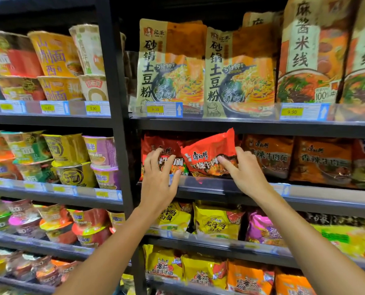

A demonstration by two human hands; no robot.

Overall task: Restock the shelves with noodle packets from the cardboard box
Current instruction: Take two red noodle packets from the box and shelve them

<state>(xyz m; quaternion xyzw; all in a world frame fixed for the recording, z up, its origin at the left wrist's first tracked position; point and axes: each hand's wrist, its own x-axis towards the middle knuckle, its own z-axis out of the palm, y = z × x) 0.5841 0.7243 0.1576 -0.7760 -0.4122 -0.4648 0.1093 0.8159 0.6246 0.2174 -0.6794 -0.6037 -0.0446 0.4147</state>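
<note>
Item: glossy red plastic noodle packet (209,154), tilting at the black metal shelf (220,186) front edge. Your right hand (244,171) is pinching it; your left hand (159,177), fingers spread, is steadying the neighbouring red packet (156,145). You are best levelling it, then pushing back.

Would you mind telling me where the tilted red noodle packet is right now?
In the head view, the tilted red noodle packet sits centre frame on the second shelf's front edge, pinched by the right hand, beside the red packets under the left hand.

Bright, even overhead store light.
Soft motion blur throughout; wide-angle bending at edges; dark recesses above packets; faint glare on price strips.
</note>
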